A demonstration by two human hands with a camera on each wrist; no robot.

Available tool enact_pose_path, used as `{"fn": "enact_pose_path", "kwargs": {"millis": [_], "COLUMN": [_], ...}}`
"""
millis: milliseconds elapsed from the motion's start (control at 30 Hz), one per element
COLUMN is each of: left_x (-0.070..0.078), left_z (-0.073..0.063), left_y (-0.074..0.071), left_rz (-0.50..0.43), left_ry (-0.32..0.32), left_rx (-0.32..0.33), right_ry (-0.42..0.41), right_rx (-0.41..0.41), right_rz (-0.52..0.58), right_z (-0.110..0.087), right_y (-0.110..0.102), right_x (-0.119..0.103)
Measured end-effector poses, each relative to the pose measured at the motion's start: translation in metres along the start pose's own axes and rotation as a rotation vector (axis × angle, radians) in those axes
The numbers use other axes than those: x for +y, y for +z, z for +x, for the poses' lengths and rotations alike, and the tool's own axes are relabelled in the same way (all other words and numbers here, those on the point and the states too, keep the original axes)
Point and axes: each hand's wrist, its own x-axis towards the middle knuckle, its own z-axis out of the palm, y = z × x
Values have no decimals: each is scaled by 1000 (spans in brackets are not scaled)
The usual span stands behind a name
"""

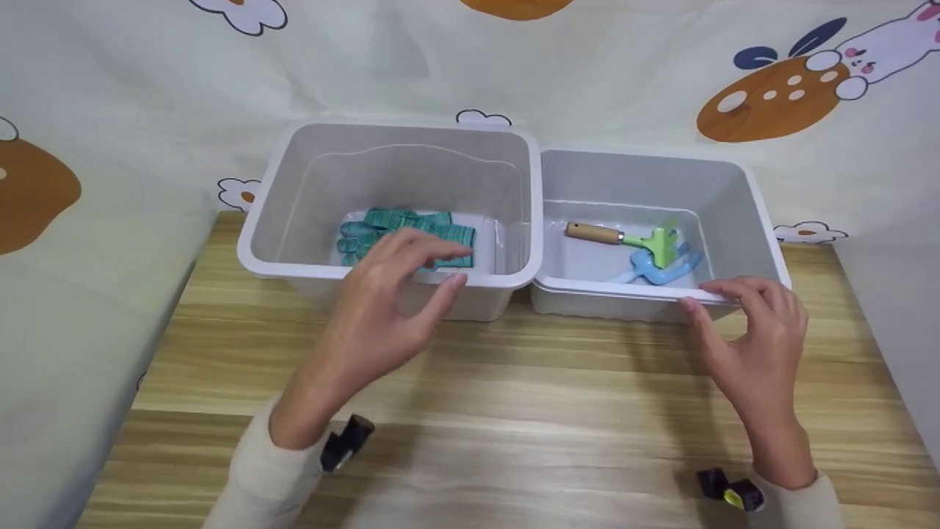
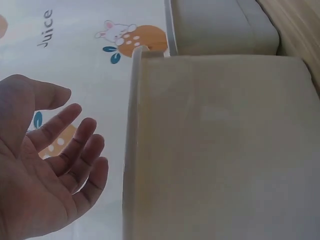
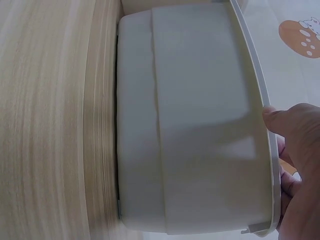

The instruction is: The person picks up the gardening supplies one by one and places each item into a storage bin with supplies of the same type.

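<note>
Over the front rim of the left bin (image 1: 396, 173) hovers my left hand (image 1: 385, 305), thumb and fingers spread apart with nothing between them. Green knitted gloves (image 1: 459, 236) lie inside that bin, partly hidden by the hand. My right hand (image 1: 760, 342) pinches the front rim of the right bin (image 1: 624, 176) near its right corner, thumb outside and fingers over the edge. In the right wrist view the thumb (image 3: 275, 119) presses on the rim. Inside the right bin lie a green hand rake (image 1: 664, 246) with a wooden handle and a light-blue garden fork (image 1: 664, 273).
The two bins stand side by side at the back of a wood-grain table (image 1: 514, 419). Behind and beside them hangs a pale cloth (image 1: 367, 66) printed with flowers, rabbits and orange fruit. The left bin is the taller one.
</note>
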Motion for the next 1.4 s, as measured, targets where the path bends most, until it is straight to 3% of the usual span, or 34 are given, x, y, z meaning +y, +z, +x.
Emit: {"fn": "enact_pose_path", "kwargs": {"millis": [233,400,867,1200,1400], "left_x": [-4,-4,-17,-21,-27], "left_z": [-30,-39,-44,-46,-49], "left_y": [18,31,32,31,33], "left_rz": [-64,14,12,43,66], "left_ry": [29,67,10,42,7], "left_rx": [42,0,-29,-16,-23], "right_ry": [4,23,-33,-8,-29], "right_rx": [-2,-18,10,-1,4], "right_rz": [3,2,4,18,26], "right_z": [0,-2,0,-2,0], "right_y": [-1,1,0,0,-1], "right_x": [0,-1,2,0,1]}}
